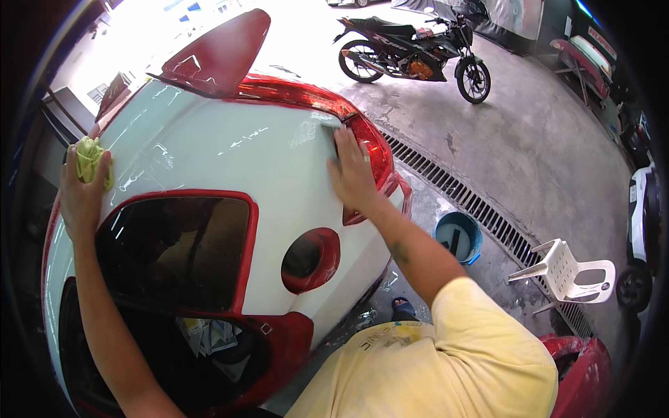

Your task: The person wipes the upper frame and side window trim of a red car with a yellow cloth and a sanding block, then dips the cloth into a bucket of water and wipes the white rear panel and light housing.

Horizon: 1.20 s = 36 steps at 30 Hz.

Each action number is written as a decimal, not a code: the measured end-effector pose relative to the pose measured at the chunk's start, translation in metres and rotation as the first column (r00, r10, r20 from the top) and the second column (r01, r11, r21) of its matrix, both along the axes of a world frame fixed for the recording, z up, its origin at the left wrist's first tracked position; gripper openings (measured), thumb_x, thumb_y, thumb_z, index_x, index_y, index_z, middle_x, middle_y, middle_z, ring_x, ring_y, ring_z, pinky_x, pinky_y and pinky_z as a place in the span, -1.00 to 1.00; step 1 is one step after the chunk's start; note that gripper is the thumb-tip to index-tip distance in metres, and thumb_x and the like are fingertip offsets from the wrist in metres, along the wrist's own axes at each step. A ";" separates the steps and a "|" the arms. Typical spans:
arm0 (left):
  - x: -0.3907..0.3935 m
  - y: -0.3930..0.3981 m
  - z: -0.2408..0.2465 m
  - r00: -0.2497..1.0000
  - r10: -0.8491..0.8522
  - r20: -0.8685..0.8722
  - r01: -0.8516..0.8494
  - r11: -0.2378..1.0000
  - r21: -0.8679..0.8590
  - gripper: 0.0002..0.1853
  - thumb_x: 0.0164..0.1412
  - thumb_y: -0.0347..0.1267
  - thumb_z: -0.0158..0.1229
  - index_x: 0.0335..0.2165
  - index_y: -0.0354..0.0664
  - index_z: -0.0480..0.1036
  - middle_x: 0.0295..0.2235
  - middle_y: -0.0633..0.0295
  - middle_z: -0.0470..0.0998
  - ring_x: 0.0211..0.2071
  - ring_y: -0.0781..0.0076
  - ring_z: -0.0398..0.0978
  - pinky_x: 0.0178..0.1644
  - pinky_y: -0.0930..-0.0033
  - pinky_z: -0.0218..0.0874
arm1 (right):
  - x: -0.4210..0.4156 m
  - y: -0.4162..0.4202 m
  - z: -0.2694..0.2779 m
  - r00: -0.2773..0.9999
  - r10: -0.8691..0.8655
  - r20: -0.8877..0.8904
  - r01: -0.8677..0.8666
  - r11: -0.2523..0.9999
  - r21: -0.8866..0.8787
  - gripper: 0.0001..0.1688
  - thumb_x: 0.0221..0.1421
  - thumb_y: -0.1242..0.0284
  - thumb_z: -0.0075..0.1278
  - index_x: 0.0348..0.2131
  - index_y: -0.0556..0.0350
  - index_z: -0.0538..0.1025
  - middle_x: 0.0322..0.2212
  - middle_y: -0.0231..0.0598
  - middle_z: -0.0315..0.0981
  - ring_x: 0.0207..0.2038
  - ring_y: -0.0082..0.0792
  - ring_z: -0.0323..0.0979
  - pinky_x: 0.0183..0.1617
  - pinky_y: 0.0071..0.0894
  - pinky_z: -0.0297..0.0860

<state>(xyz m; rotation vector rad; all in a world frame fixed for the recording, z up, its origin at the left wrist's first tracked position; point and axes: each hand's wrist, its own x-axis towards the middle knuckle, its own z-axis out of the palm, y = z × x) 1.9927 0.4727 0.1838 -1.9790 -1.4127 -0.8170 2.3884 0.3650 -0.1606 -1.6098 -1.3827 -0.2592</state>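
Observation:
A wet, pale primed car body panel (230,141) with red edges fills the view before me. My left hand (86,193) holds a crumpled yellow-green cloth (93,159) at the panel's left edge, by the roof. On the right, my right hand (353,164) lies on the panel beside the red tail light (368,141), over a thin dark flat pad (329,130) that shows partly past its fingers. The rear side window (177,251) and the round fuel filler recess (311,261) lie nearer to me.
A teal bucket (460,237) of cloudy water with a dark object in it stands beside a floor drain grate (460,193). A white plastic chair (569,271) stands to the right. A motorcycle (413,52) is parked beyond. A red body part (588,376) lies at lower right.

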 end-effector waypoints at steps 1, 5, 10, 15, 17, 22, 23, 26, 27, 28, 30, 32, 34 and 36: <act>-0.007 0.002 0.002 1.000 -0.003 -0.004 0.003 1.000 0.027 -0.14 0.25 0.16 0.28 0.30 -0.16 0.35 0.14 -0.11 0.51 0.14 -0.08 0.53 0.17 0.01 0.35 | 0.000 0.003 0.005 0.999 0.035 -0.014 -0.036 0.999 -0.017 -0.20 0.36 0.36 -0.07 0.42 0.33 0.09 0.43 0.24 0.01 0.49 0.20 -0.04 0.53 0.27 -0.12; -0.025 0.006 -0.003 1.000 0.012 0.021 -0.014 0.995 0.103 -0.14 0.23 0.11 0.32 0.31 -0.16 0.34 0.10 -0.09 0.53 0.14 -0.03 0.53 0.17 0.02 0.37 | -0.019 -0.024 -0.016 0.995 0.100 0.003 -0.100 0.993 -0.056 -0.16 0.30 0.41 -0.05 0.44 0.28 0.07 0.46 0.17 -0.05 0.52 0.13 -0.09 0.54 0.25 -0.18; -0.013 0.005 -0.001 1.000 -0.010 0.012 0.009 0.999 0.053 -0.16 0.22 0.11 0.34 0.27 -0.19 0.39 0.07 -0.07 0.54 0.09 -0.04 0.56 0.12 -0.01 0.38 | 0.015 0.006 0.016 0.992 0.124 -0.018 -0.125 0.991 -0.047 -0.22 0.36 0.37 -0.09 0.42 0.31 0.11 0.46 0.19 -0.03 0.51 0.14 -0.05 0.55 0.20 -0.16; -0.019 -0.002 0.001 0.999 -0.035 0.015 0.033 0.993 0.117 -0.16 0.22 0.13 0.31 0.28 -0.13 0.37 0.05 -0.06 0.54 0.06 -0.11 0.57 0.07 -0.05 0.39 | 0.003 0.029 0.032 0.995 0.093 -0.017 -0.092 0.994 0.054 -0.28 0.43 0.30 -0.15 0.37 0.41 0.15 0.41 0.31 0.04 0.47 0.26 0.00 0.52 0.19 -0.02; -0.015 0.001 -0.003 1.000 0.001 -0.023 0.002 0.992 0.123 -0.16 0.22 0.14 0.30 0.28 -0.11 0.36 0.06 -0.05 0.54 0.06 -0.11 0.56 0.07 -0.06 0.39 | -0.028 0.040 0.057 0.995 0.099 -0.026 -0.097 0.992 0.080 -0.27 0.44 0.29 -0.15 0.36 0.47 0.16 0.39 0.37 0.05 0.47 0.31 -0.02 0.53 0.18 -0.02; -0.021 0.006 -0.004 0.999 -0.033 0.000 0.033 0.992 0.123 -0.16 0.22 0.14 0.30 0.28 -0.11 0.36 0.08 -0.07 0.53 0.08 -0.13 0.55 0.07 -0.06 0.40 | -0.096 0.061 0.135 0.973 0.200 0.112 -0.215 0.966 0.146 -0.25 0.43 0.27 -0.13 0.38 0.40 0.14 0.36 0.44 0.08 0.46 0.29 0.01 0.55 0.15 -0.08; -0.023 0.007 -0.003 0.999 -0.038 -0.011 0.039 0.990 0.139 -0.16 0.21 0.14 0.31 0.28 -0.11 0.36 0.09 -0.07 0.53 0.08 -0.13 0.55 0.07 -0.06 0.40 | -0.084 0.051 0.125 0.976 0.199 0.089 -0.208 0.973 0.101 -0.25 0.44 0.26 -0.14 0.39 0.37 0.13 0.37 0.41 0.08 0.47 0.27 0.01 0.55 0.16 -0.09; -0.024 -0.002 0.001 0.999 -0.054 0.006 0.054 0.996 0.070 -0.13 0.23 0.14 0.30 0.30 -0.16 0.35 0.12 -0.07 0.52 0.13 -0.03 0.54 0.15 0.03 0.38 | -0.022 0.019 0.062 0.989 0.122 0.087 -0.120 0.992 -0.032 -0.24 0.45 0.24 -0.15 0.42 0.29 0.11 0.39 0.32 0.09 0.47 0.21 0.02 0.55 0.19 -0.09; -0.019 -0.004 0.000 0.999 -0.040 0.031 0.038 0.997 0.068 -0.14 0.23 0.14 0.31 0.30 -0.17 0.36 0.11 -0.07 0.52 0.13 -0.04 0.54 0.14 0.03 0.38 | -0.003 0.014 0.049 0.994 0.032 0.101 -0.025 0.997 -0.070 -0.24 0.45 0.24 -0.15 0.43 0.27 0.10 0.39 0.27 0.09 0.47 0.20 0.04 0.54 0.20 -0.09; -0.014 -0.007 0.000 0.999 -0.017 0.034 0.015 0.998 0.053 -0.14 0.22 0.13 0.32 0.29 -0.17 0.36 0.11 -0.07 0.53 0.12 -0.04 0.54 0.13 0.04 0.39 | 0.001 0.010 0.055 0.996 0.026 0.086 -0.017 0.994 -0.109 -0.26 0.45 0.24 -0.15 0.42 0.23 0.12 0.39 0.24 0.10 0.46 0.17 0.06 0.53 0.18 -0.06; -0.010 -0.013 0.002 0.999 -0.004 0.039 0.003 0.999 0.041 -0.16 0.22 0.12 0.32 0.27 -0.18 0.37 0.11 -0.05 0.53 0.09 -0.06 0.56 0.10 0.02 0.40 | 0.003 0.010 0.074 0.998 0.017 0.054 -0.007 0.985 -0.174 -0.29 0.46 0.23 -0.16 0.42 0.16 0.16 0.39 0.18 0.12 0.45 0.13 0.09 0.52 0.15 0.00; -0.019 -0.005 0.002 0.999 -0.031 -0.025 0.034 0.988 0.152 -0.15 0.20 0.13 0.32 0.25 -0.18 0.37 0.09 -0.05 0.53 0.07 -0.11 0.57 0.08 -0.04 0.41 | -0.005 0.016 0.089 0.995 0.020 0.098 -0.014 0.998 -0.058 -0.33 0.46 0.27 -0.17 0.41 0.14 0.20 0.38 0.17 0.15 0.44 0.13 0.11 0.51 0.13 0.02; -0.015 -0.001 -0.002 0.997 -0.074 -0.029 0.078 0.982 0.172 -0.17 0.19 0.14 0.31 0.23 -0.17 0.37 0.07 -0.07 0.54 0.04 -0.16 0.57 0.06 -0.09 0.43 | -0.006 0.023 0.090 0.996 0.075 0.048 -0.075 0.997 0.014 -0.39 0.47 0.32 -0.17 0.39 0.11 0.27 0.36 0.16 0.19 0.40 0.16 0.16 0.50 0.08 0.06; -0.011 -0.006 0.001 0.997 -0.075 -0.005 0.075 0.986 0.148 -0.18 0.19 0.14 0.31 0.22 -0.17 0.37 0.06 -0.09 0.54 0.03 -0.16 0.58 0.05 -0.10 0.43 | -0.024 0.035 0.067 0.992 0.127 0.015 -0.127 0.988 0.085 -0.33 0.45 0.34 -0.13 0.42 0.10 0.20 0.40 0.16 0.10 0.45 0.15 0.06 0.53 0.13 -0.02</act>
